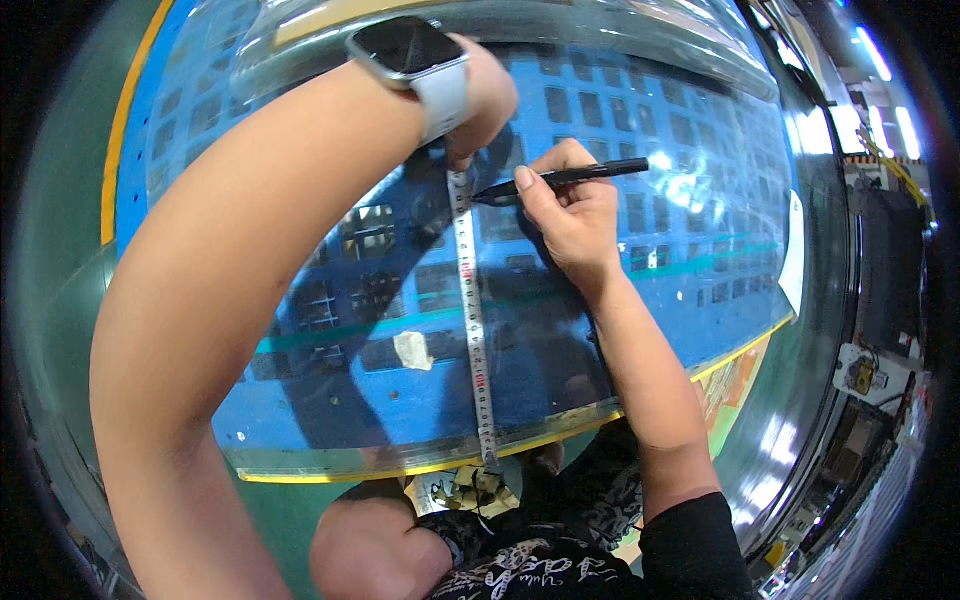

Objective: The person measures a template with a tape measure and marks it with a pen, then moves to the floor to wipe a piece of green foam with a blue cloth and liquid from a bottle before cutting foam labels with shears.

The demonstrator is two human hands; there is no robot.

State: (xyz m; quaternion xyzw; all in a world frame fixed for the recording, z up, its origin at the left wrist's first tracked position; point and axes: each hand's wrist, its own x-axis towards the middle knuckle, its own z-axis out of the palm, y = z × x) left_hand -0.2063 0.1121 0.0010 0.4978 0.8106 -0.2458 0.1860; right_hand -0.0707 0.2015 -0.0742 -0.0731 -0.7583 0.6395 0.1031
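In the upper middle of the frame the left hand (487, 105) bends down over the far end of a white tape measure blade (474, 330), a fingertip just at that end; most of its fingers are hidden behind the wrist, so I cannot tell how firmly they close. A smartwatch (408, 50) with a pale band circles that wrist. The blade runs down the centre of the frame, nearly straight, from the left hand to the table's near edge at lower centre. Right of its upper part, the right hand (575, 215) pinches a slim black marker pen (600, 173) between thumb and fingers, the pen's tip pointing left, close to the blade; whether they touch cannot be told. Beneath lies a blue table (350, 425) with rectangular openings, under a glossy transparent sheet (545, 385). A green line (700, 258) crosses it from left to right, and a yellow strip (330, 475) trims the near edge. A torn cream scrap (413, 350) lies left of the blade, below centre. Bunched clear film (600, 35) spans the top of the frame.
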